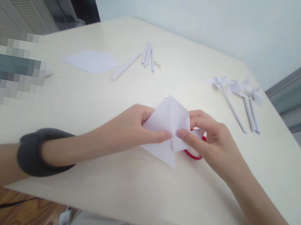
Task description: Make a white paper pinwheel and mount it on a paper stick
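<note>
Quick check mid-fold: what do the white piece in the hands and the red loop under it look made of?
Folded white piece: thin matte paper, judging by its sharp creases and flat flaps, pinched by left hand and right hand. Red loop: probably glossy plastic, maybe a scissors handle; mostly hidden.

The folded sheet [169, 125] is thin matt white paper, like the rolled paper sticks [148, 54], on a smooth, faintly glossy cream table [137, 187] above a varnished wood floor [19, 209].
</note>
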`<state>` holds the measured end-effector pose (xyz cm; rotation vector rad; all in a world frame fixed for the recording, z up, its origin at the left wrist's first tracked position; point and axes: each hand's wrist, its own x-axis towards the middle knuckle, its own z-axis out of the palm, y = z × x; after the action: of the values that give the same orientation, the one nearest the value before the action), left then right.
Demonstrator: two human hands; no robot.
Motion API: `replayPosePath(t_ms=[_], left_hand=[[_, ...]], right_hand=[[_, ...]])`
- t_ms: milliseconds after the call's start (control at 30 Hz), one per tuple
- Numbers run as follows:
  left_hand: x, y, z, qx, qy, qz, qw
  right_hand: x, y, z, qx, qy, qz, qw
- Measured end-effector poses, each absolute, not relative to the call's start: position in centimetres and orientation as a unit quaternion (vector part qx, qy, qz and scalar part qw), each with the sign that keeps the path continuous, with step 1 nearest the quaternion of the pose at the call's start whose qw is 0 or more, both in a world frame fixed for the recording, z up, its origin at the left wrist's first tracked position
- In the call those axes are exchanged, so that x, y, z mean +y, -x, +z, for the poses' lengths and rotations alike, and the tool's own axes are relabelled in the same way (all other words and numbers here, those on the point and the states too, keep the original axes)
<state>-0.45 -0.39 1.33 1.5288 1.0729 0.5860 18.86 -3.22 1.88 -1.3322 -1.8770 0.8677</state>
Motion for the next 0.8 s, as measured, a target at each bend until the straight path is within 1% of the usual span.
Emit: replayPosePath(t_ms=[400, 500, 600, 733, 800], left_hand=[[-0.3, 0.4, 1.4, 0.454, -0.644, 0.239, 0.567], [-0.4, 0.3, 1.4, 0.463, -0.627, 0.247, 0.576], [-0.3, 0.4, 1.5, 0.446, -0.592, 0.262, 0.618], [-0.1, 0.5, 1.7, 0.410, -0.548, 0.280, 0.673], [0.0, 0.5, 1.7, 0.405, -0.533, 0.284, 0.687]], right_hand=[[-3.4, -18.7, 1.8, -0.719, 0.514, 0.330, 0.331], [-3.4, -19.1, 2.2, -0.726, 0.511, 0.338, 0.312], [-3.6, -20.1, 3.3, -0.748, 0.495, 0.340, 0.282], [-4.3, -21.3, 5.3, -0.808, 0.468, 0.230, 0.275], [-4.6, -21.5, 5.9, -0.835, 0.448, 0.194, 0.253]])
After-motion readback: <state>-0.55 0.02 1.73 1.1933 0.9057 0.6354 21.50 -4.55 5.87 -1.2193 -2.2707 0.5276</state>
